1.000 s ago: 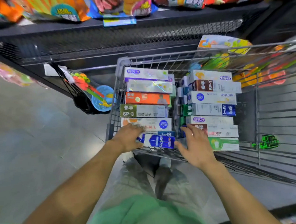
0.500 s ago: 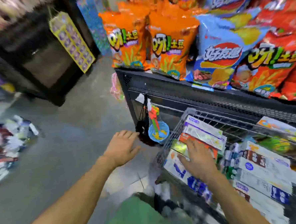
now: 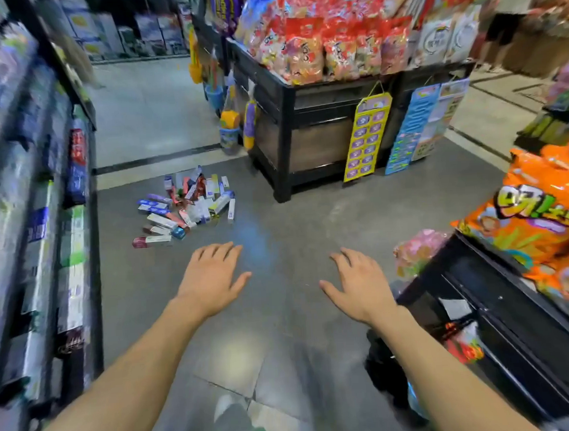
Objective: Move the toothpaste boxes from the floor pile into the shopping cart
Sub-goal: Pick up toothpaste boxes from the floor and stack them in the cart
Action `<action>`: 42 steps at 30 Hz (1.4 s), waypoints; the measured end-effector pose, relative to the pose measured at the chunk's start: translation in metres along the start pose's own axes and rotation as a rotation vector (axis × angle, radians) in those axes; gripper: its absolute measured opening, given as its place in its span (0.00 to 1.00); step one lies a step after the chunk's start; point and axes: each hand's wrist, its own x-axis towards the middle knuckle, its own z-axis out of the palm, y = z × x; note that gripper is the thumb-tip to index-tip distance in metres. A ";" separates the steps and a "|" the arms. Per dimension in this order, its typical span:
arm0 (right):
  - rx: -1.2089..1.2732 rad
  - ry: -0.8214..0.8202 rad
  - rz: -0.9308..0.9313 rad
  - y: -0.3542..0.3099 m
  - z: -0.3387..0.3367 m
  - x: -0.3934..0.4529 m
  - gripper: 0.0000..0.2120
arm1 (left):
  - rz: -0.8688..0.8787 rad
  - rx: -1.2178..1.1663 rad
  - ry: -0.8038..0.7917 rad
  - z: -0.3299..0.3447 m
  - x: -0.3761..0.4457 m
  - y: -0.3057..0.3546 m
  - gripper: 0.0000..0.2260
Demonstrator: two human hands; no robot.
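Store aisle, grey tiled floor, seen from above. Landmark: pile of toothpaste boxes, lying scattered on the floor, several boxes overlapping, a few single ones at the pile's near edge. Left of the pile: long shelf unit stocked with boxed goods, blurred, labels not legible. Nearer the viewer than the pile and slightly right of it: left hand, palm down, fingers straight and close together, thumb out to the side, holding nothing, apart from the boxes. Right of that, farther from the pile: right hand, palm down, fingers spread and relaxed, holding nothing. Both forearms bare, reaching forward above the floor. Behind and right of the pile: black display stand heaped with red snack bags; yellow hanging card strip and blue hanging card strip on its near face. Far right of the pile, close to the viewer: second black stand carrying orange snack bags.
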 end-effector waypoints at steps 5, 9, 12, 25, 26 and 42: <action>-0.035 -0.028 -0.125 -0.099 0.000 0.115 0.45 | -0.202 -0.013 -0.059 0.010 0.004 -0.126 0.34; -0.042 -0.077 -0.199 -0.165 0.001 0.189 0.34 | -0.345 -0.052 -0.073 0.020 0.009 -0.209 0.34; -0.051 -0.108 -0.270 -0.205 0.005 0.238 0.32 | -0.417 -0.071 -0.077 0.032 0.017 -0.257 0.34; -0.081 -0.228 -0.481 -0.311 0.048 0.499 0.33 | -0.572 -0.028 -0.246 0.071 0.151 -0.418 0.38; -0.083 -0.240 -0.487 -0.316 0.051 0.522 0.33 | -0.579 -0.027 -0.263 0.072 0.167 -0.429 0.38; -0.117 -0.423 -0.529 -0.430 0.134 0.808 0.33 | -0.633 -0.095 -0.368 0.165 0.346 -0.642 0.32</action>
